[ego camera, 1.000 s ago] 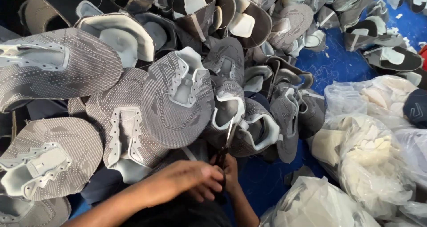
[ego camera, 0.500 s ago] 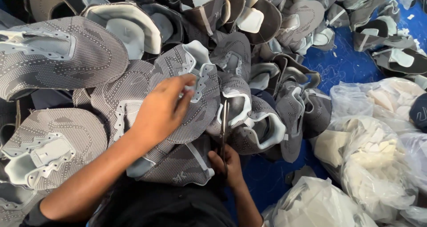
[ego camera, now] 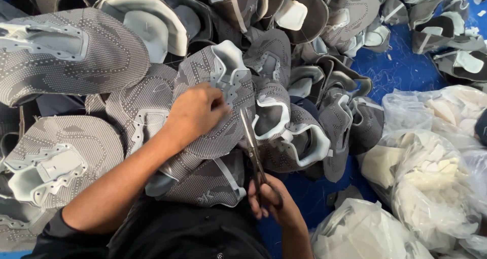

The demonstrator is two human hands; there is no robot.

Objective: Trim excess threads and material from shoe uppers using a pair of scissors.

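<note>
Two hands at work: left hand (ego camera: 195, 112) pressed flat, fingers together, on grey shoe upper (ego camera: 218, 112); right hand (ego camera: 271, 203) at 5 o'clock gripping scissors (ego camera: 253, 155), blades touching upper's edge. Clear plastic bags (ego camera: 431, 188) at 3 o'clock, stuffed with pale scraps (ego camera: 431, 175).

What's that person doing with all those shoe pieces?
A person sits over a big pile of grey shoe uppers. The left hand lies flat on one upper, and the right hand holds scissors pointing up beside it. Clear bags of pale pieces sit to the right, on a blue sheet.
</note>
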